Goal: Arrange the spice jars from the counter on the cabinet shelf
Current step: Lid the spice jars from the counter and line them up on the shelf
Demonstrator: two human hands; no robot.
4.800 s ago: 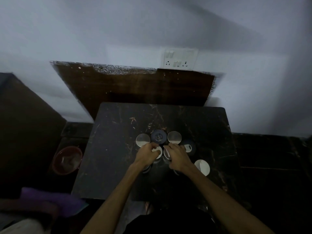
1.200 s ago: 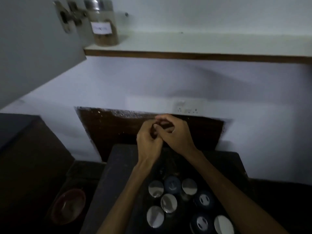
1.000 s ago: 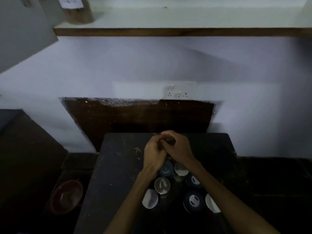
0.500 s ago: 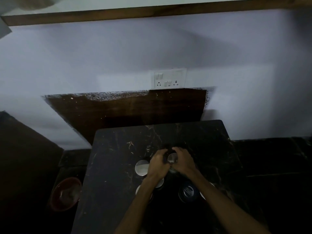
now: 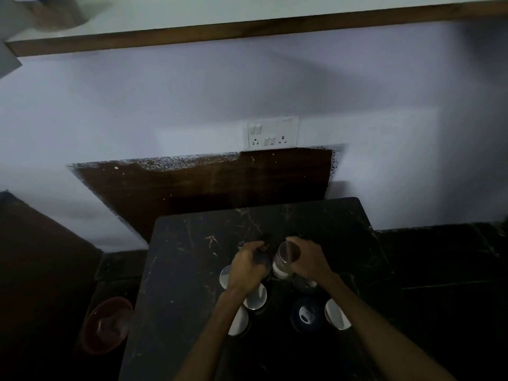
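Counter: a dark, veined stone top is seen from above, its far edge set against the wall.
Backsplash: a dark brown panel with a ragged, speckled upper edge is fixed to the wall at 12 o'clock from the counter.
Wall: a pale painted surface is shown, crossed by a broad diagonal shadow.
Socket plate: a white switch-and-socket unit is mounted just above the backsplash.
Cabinet shelf: a white shelf with a brown front edge runs across the top; a blurred object sits at its 9 o'clock end.
Red bowl: it is placed on the low dark surface at 8 o'clock from the counter.
Left hand: it is curled over a dark-lidded jar, much of which is hidden; a firm grip cannot be confirmed.
Right hand: it is wrapped around a clear spice jar, tilted and raised among the group.
Remaining spice jars: white and dark lids are clustered on the counter near its front, beneath both forearms.
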